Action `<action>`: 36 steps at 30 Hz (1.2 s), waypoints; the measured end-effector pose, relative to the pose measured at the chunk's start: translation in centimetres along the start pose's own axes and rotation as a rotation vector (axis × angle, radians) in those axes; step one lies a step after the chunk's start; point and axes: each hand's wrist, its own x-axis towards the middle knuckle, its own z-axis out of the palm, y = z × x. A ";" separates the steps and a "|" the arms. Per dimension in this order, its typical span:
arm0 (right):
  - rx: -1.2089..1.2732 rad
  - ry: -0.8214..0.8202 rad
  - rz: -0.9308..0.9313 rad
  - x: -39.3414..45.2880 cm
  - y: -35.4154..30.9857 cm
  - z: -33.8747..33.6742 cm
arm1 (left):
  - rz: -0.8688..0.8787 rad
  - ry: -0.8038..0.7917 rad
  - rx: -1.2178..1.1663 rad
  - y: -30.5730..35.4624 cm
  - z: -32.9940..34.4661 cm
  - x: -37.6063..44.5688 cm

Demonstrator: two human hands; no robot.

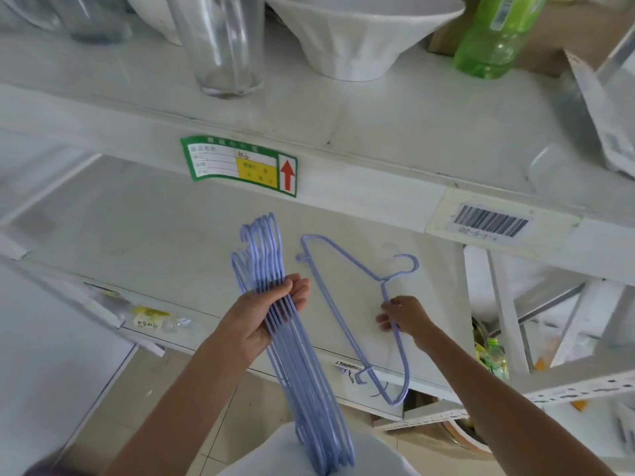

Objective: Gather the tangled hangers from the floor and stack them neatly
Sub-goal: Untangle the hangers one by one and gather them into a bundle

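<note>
White metal shelf [144,214]: one lilac wire hanger [347,300] lying flat. Upper shelf [395,108]: clear glass [223,46], white bowl [357,39], green bottle [491,39].

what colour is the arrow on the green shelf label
Red, pointing up, on the label's white right end; the arrow shows clearly in the head view.

The bundle of hangers [292,324] is pale lavender-blue, and so is the single hanger [347,304] at its three o'clock. The shelf [171,235] is off-white. Its label [240,164] at twelve o'clock has a green border, a yellow block and a red arrow on white. The barcode sticker [489,221] at two o'clock shows black stripes on white. The bottle [494,39] is translucent green, the bowl [357,32] white.
</note>
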 end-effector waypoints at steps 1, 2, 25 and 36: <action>0.223 -0.053 0.031 -0.5 -0.1 0.4 | 0.001 0.004 -0.005 0.0 -0.2 -0.3; 0.380 -0.110 0.028 -1.0 -0.4 0.9 | 0.003 0.007 -0.010 0.0 -0.4 -0.5; -0.119 0.198 -0.434 -19.9 -3.4 10.8 | -0.223 -0.158 0.367 -4.0 -1.7 -1.0; 0.733 -0.461 -0.159 -23.1 -1.2 7.3 | -0.194 -0.282 0.198 -2.9 6.0 -0.3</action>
